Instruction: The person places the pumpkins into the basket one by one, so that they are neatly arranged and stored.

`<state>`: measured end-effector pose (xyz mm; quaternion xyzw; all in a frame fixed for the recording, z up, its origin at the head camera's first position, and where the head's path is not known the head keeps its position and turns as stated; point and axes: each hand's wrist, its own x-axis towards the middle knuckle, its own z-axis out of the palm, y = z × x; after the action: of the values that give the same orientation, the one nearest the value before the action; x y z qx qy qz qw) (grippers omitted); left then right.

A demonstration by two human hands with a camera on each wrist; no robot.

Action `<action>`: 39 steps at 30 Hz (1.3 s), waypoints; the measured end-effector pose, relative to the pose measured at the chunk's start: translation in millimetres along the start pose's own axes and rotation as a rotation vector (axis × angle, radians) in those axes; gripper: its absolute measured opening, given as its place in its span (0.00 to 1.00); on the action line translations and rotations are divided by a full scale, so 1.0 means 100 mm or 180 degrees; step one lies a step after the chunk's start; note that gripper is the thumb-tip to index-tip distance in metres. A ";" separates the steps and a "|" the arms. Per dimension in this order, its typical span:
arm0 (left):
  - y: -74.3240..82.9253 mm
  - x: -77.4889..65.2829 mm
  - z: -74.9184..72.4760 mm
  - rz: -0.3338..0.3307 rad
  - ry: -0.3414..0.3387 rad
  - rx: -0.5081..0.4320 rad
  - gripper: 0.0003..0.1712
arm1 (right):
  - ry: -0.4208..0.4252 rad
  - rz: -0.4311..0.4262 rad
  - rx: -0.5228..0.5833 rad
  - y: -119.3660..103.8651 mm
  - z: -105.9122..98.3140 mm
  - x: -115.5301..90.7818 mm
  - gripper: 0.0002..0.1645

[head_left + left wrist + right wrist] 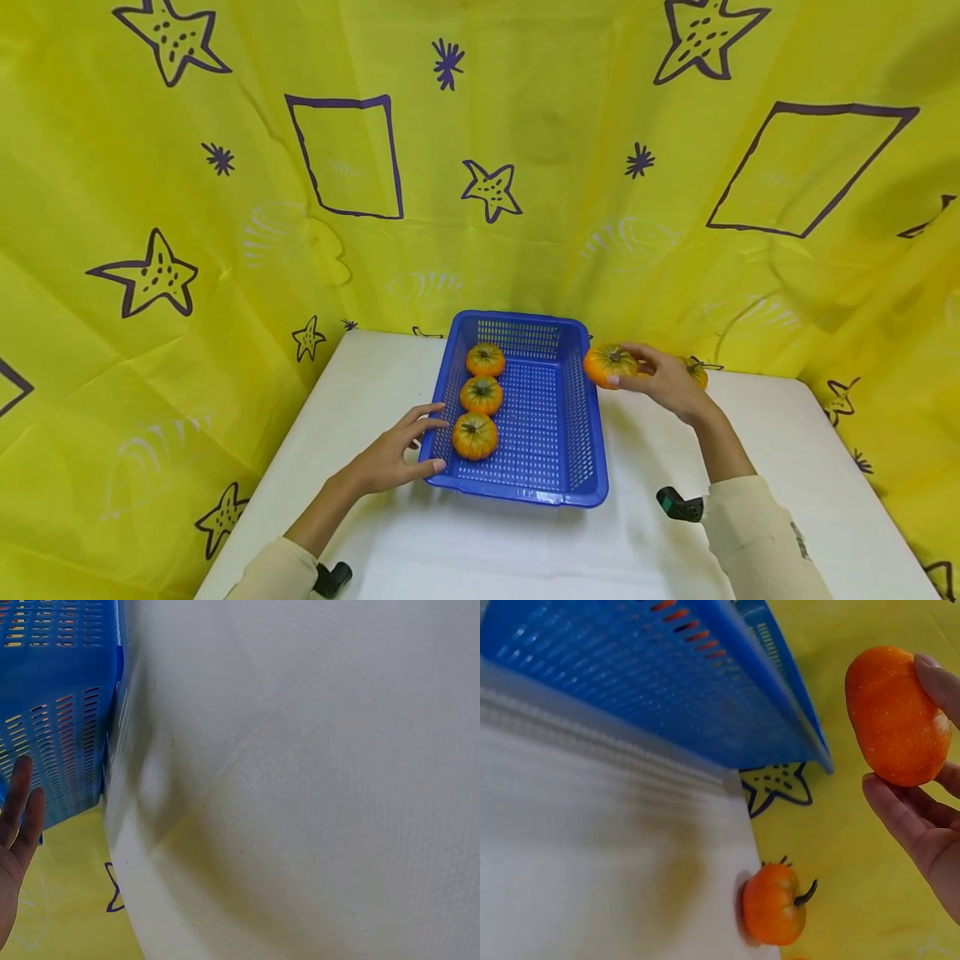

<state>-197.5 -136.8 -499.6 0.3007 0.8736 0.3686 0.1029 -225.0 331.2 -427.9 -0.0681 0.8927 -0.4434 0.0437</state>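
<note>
My right hand [667, 385] holds a small orange pumpkin [607, 365] between thumb and fingers, raised beside the right rim of a blue plastic basket [517, 493]. The right wrist view shows that held pumpkin [891, 716] apart from the basket wall. Three similar pumpkins stand in a row along the basket's left side: a far one [485, 360], a middle one [481, 395] and a near one [475, 436]. My left hand [390, 457] rests at the basket's left rim, fingers extended; part of it appears in the left wrist view beside the perforated wall.
Another pumpkin [699, 373] sits on the white table [495, 546] behind my right hand, partly hidden by it. It shows as a stemmed pumpkin [772, 904] in the right wrist view. A yellow patterned curtain [540, 267] hangs around the table.
</note>
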 end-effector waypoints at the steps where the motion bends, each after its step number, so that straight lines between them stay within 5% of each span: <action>1: 0.00 0.00 0.00 0.0003 0.0007 0.0003 0.35 | -0.0025 -0.0025 0.0030 -0.03 0.01 0.02 0.45; 23: -0.01 0.02 0.01 -0.0018 -0.0012 -0.0095 0.35 | -0.0182 -0.0172 0.0337 -0.36 0.36 0.41 0.43; 39: -0.01 0.00 0.00 -0.0048 -0.0006 -0.0068 0.35 | -0.0253 -0.0126 0.0667 -0.38 0.63 0.69 0.42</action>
<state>-198.0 -137.2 -500.8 0.2934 0.8717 0.3768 0.1097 -280.7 247.7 -436.7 -0.0983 0.8374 -0.5320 0.0773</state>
